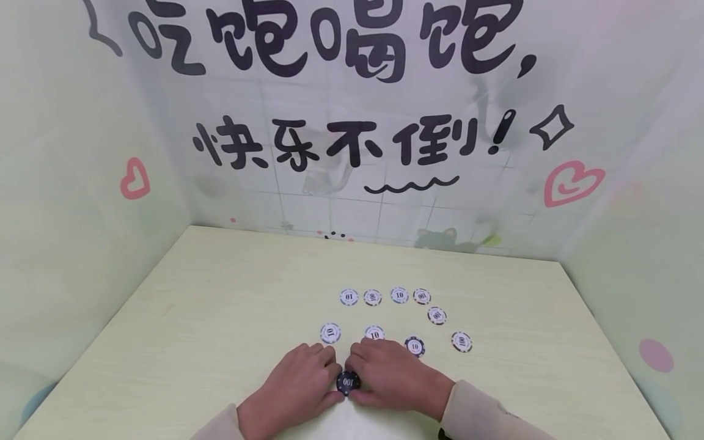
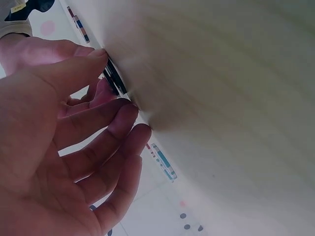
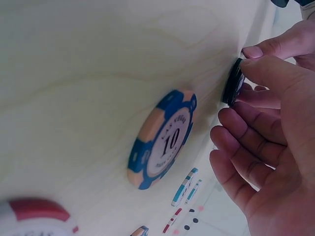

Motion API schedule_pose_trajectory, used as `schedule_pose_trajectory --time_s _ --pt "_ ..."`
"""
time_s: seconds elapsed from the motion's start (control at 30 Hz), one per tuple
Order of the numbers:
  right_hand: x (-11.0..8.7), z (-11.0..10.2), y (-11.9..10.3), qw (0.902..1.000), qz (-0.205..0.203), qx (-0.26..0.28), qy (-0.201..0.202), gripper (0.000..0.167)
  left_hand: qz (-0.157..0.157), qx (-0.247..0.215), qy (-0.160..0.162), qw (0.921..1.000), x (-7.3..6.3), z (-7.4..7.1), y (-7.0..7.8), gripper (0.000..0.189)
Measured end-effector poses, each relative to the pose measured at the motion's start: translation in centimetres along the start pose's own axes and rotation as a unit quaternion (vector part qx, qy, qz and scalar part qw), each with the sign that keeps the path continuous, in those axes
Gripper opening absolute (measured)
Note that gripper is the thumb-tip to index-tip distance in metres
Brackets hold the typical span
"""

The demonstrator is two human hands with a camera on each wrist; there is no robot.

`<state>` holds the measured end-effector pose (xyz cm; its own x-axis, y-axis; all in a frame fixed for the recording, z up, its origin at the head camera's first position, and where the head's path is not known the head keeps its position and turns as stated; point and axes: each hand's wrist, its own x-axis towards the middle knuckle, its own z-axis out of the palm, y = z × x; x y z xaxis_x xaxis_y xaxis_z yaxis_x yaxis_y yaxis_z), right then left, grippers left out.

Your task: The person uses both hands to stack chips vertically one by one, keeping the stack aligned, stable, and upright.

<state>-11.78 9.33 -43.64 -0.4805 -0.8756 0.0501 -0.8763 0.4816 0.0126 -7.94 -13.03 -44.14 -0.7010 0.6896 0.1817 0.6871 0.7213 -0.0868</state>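
A black poker chip (image 1: 348,383) marked 100 lies flat on the table near its front, between my two hands. My left hand (image 1: 297,382) pinches it from the left, with thumb and fingertips at its edge. From the other side my right hand (image 1: 393,374) holds the same chip with thumb and curled fingers. In the left wrist view the dark edge (image 2: 115,78) looks layered, perhaps two chips stacked. A blue-edged chip (image 1: 415,346) marked 10 lies just beyond the right hand. Another 10 chip (image 1: 374,333) is partly covered by that hand's knuckles.
Several white-faced chips lie spread farther back, among them a 10 chip (image 1: 349,297), a 100 chip (image 1: 373,297) and a 100 chip (image 1: 461,341) at the right. One 10 chip (image 1: 330,333) sits beyond the left hand. A printed backdrop (image 1: 352,208) stands behind the table (image 1: 220,293).
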Motion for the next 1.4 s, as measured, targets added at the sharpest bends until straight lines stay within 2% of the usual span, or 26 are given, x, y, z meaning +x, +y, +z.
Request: schedule_pose_trajectory --time_s 0.4,0.67,0.83,1.17,1.4 --pt "0.2 0.0 -0.2 0.9999 0.007 -0.013 -0.005 0.031 -0.001 0.003 0.004 1.0 0.0 0.1 0.0 0.038" --pt "-0.5 0.1 0.1 0.9998 0.011 -0.014 -0.006 0.031 -0.002 -0.008 0.003 1.0 0.0 0.2 0.0 0.037" --pt "-1.8 -0.1 0.6 0.9993 0.037 0.003 -0.004 0.036 0.0 -0.009 0.0 1.0 -0.1 0.2 -0.1 0.037" --pt "-4.9 -0.4 2.0 0.9961 0.078 0.041 0.003 0.032 -0.014 -0.027 -0.016 0.9994 0.0 -0.1 -0.3 0.035" --pt "-7.2 -0.4 2.4 0.9953 0.088 0.031 0.027 0.034 -0.013 -0.037 -0.008 0.9992 0.1 -0.1 -0.1 0.033"
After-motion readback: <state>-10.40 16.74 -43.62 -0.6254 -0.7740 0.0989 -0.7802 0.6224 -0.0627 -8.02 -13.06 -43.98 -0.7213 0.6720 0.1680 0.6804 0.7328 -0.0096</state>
